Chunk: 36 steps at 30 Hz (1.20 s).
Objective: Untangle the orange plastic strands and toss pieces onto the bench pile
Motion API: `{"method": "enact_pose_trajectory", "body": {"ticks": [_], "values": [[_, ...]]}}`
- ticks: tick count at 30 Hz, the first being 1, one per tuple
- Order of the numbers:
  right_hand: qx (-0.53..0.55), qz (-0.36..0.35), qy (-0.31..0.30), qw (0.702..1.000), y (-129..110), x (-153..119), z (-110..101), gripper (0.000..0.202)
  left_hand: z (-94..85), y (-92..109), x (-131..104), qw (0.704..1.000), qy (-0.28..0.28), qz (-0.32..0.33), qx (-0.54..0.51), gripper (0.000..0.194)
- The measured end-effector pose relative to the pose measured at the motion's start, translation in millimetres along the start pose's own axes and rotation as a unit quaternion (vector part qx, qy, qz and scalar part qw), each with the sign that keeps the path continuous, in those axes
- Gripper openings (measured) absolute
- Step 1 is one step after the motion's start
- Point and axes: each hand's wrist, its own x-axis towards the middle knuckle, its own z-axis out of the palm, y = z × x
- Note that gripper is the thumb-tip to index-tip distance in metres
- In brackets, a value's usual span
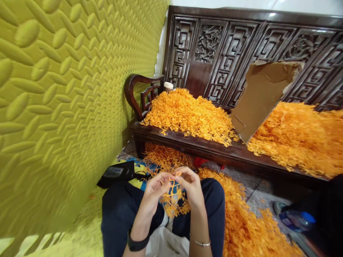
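Note:
My left hand (159,185) and my right hand (189,182) meet above my lap, thumbs and fingertips pinched together. Between them they grip a thin, branching orange plastic piece (173,185), its stems hanging down from the fingertips. Below the hands, more orange plastic pieces (175,205) lie in my lap between the knees. What exactly each fingertip presses on is too small to make out.
On the carved wooden bench (171,134) lie heaps of orange pieces (187,114), split by a cardboard sheet (264,96). A loose pile (241,214) covers the floor at right, near a water bottle (297,219). A black bag (116,174) lies left, beside the yellow padded wall (66,107).

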Motion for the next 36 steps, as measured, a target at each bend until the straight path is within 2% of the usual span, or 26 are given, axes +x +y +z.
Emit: {"method": "enact_pose_trajectory", "body": {"ticks": [2,4,8,11,13,16,19,21,22,23,25,27,29,32,34,36], "values": [[0.018,-0.009,0.015,1.0,1.7,-1.2,0.4,0.008,2.7,1.1,-1.0,1.0,-0.021,-0.022,-0.004,0.022],[0.021,-0.029,0.038,0.999,2.6,-4.0,5.0,0.007,7.1,0.7,-1.0,0.999,-0.011,-0.025,-0.025,0.026],[0.0,-0.058,0.132,0.99,3.3,-9.0,27.0,0.008,17.3,-5.7,-0.5,0.997,0.02,-0.004,-0.072,0.029],[-0.016,-0.082,0.216,0.973,2.4,-2.5,29.3,0.01,17.1,-8.8,-4.8,0.992,-0.012,-0.008,-0.129,0.033],[-0.003,-0.123,0.317,0.94,-1.9,7.0,11.8,0.011,9.6,-5.6,-10.5,0.985,-0.04,-0.001,-0.17,0.038],[0.019,-0.215,0.466,0.858,-21.2,19.7,-32.2,0.014,-7.0,4.8,-16.7,0.984,-0.035,0.031,-0.174,0.036],[-0.054,-0.343,0.54,0.767,-54.4,28.2,-64.9,0.018,-17.3,12.3,-11.8,0.986,0.037,0.054,-0.153,0.025],[-0.118,-0.394,0.549,0.728,-76.9,40.5,-73.6,0.015,-17.9,12.7,-4.0,0.984,0.081,0.056,-0.146,0.022],[-0.144,-0.402,0.541,0.725,-86.0,50.9,-75.7,0.019,-17.0,11.8,0.0,0.983,0.097,0.056,-0.145,0.021],[-0.169,-0.398,0.521,0.735,-93.0,64.1,-77.4,0.027,-15.9,10.4,3.6,0.981,0.112,0.054,-0.146,0.02],[-0.235,-0.365,0.435,0.789,-98.9,95.6,-81.1,0.035,-14.1,7.1,8.5,0.976,0.143,0.052,-0.155,0.02],[-0.302,-0.313,0.322,0.841,-93.6,124.0,-84.3,0.035,-13.8,4.1,10.5,0.971,0.16,0.054,-0.167,0.024],[-0.342,-0.268,0.238,0.869,-79.4,137.6,-82.6,0.044,-14.6,1.7,10.9,0.969,0.163,0.06,-0.176,0.028],[-0.306,-0.214,0.152,0.915,-51.5,122.6,-65.4,0.041,-15.6,-1.5,10.9,0.967,0.165,0.066,-0.183,0.029],[-0.252,-0.149,0.042,0.955,-34.8,98.5,-47.5,0.033,-15.4,-3.2,11.0,0.966,0.165,0.065,-0.186,0.029],[-0.215,-0.08,-0.08,0.97,-21.3,74.9,-29.8,0.03,-14.4,-3.7,10.8,0.967,0.163,0.06,-0.187,0.03]]}}
